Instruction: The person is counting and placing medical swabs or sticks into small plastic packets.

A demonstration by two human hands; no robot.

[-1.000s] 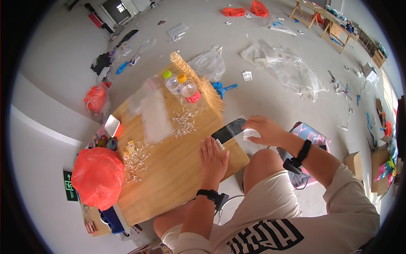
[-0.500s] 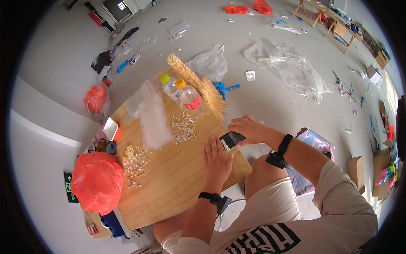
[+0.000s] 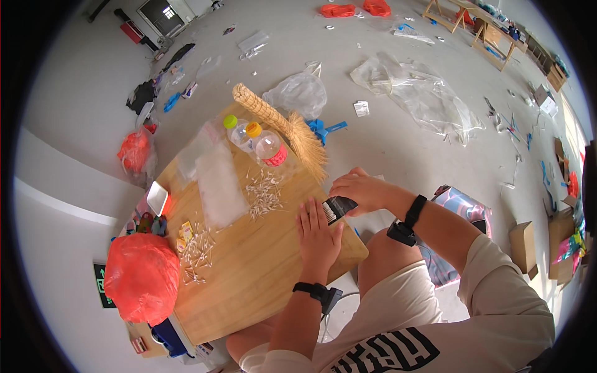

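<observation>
1. Black pouch (image 3: 341, 206) lies at the table's (image 3: 261, 267) right edge, long axis slanting up-right from left hand (image 3: 319, 237) to right hand (image 3: 363, 191).
2. Right grip clasps its outer end; left, released, lies flat beside the cotton swabs (image 3: 328, 213).

Just off the middle of our view, toward four o'clock, we see a dark, glossy packet (image 3: 341, 206), partly covered, slanting from eight o'clock toward two, with white cotton swabs (image 3: 328, 212) lined up side by side in a row at its eight o'clock end.
</observation>
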